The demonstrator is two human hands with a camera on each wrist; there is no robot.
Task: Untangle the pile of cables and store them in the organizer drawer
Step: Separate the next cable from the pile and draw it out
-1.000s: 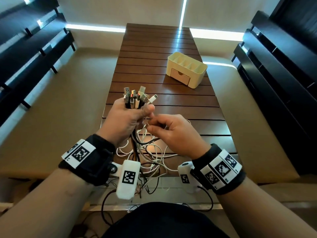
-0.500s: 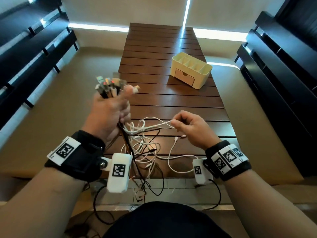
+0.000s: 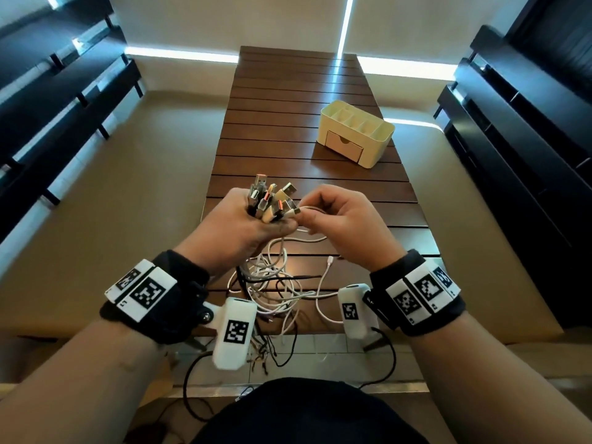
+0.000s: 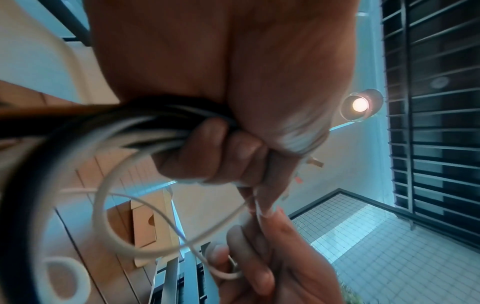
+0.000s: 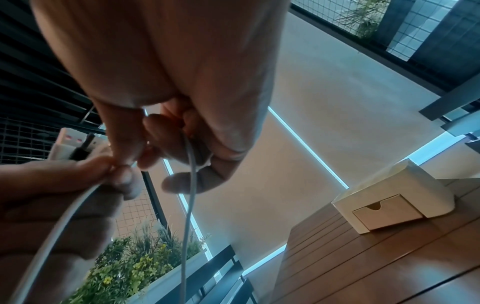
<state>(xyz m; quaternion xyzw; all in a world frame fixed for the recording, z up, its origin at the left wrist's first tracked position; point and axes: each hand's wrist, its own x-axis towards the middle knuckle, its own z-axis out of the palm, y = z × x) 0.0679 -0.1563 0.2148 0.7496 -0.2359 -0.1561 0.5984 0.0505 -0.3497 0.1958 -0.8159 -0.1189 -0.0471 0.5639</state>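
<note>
Cables [image 3: 275,283] remain tangled: black and white strands hang in loops from our left hand [image 3: 243,225] down to the near end of the slatted table [image 3: 288,100], with a few trailing over its edge. Our left hand is fisted around the gathered cords, and the bundle of plug ends [image 3: 272,200] stands up out of the top of the fist; the left wrist view confirms the fingers curled tight on black and white leads together. Our right hand [image 3: 339,219] sits just beside the left, on the organizer side, thumb and forefinger pinching a single white cable [image 3: 312,209] close to its connector, right at the bundle. The right wrist view shows that cord running down from the pinch.

The organizer [image 3: 355,136] stands well beyond both hands, toward the far right of the table, and its drawer [image 3: 344,149] is closed. Nothing is stored yet, in our judgement.

Step in hand, as we read it: adding this plug to the bundle, or freeing its cord from the loops below. To do it well, we recommend:
- keeping the fist firm so sorted plugs do not slip back;
- holding near the connector and drawing slowly, along the cord's own path;
- stopping if a loop tightens, then feeding slack rather than tugging;
- watching the strands overhanging the table edge, which may snag.
</note>
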